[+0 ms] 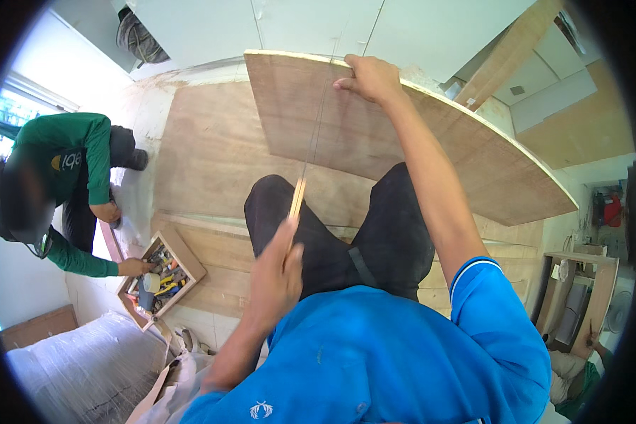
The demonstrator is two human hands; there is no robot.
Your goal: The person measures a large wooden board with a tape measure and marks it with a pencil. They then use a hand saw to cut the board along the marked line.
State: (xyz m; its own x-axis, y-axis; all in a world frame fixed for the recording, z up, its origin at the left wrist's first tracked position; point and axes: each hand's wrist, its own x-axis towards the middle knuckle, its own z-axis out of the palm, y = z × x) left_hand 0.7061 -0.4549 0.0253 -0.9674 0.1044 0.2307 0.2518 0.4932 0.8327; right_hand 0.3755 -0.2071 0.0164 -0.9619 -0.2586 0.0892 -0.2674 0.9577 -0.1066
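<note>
My remote left grip [275, 275] then around one wooden handle [298, 198], right grip [371, 79] tight on one board [360, 131], far edge.

Head-worn fisheye view, looking steeply down, close above wearer's blue shirt [403, 346] and hands [274, 275].

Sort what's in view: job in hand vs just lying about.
Job in hand:
- wooden board, right hand on its edge
- pale-handled tool, likely a saw, in left hand

Lying about:
- plastic-wrapped bundle
- plank, upper right
- tool box, though a co-worker's hand is at it
</note>
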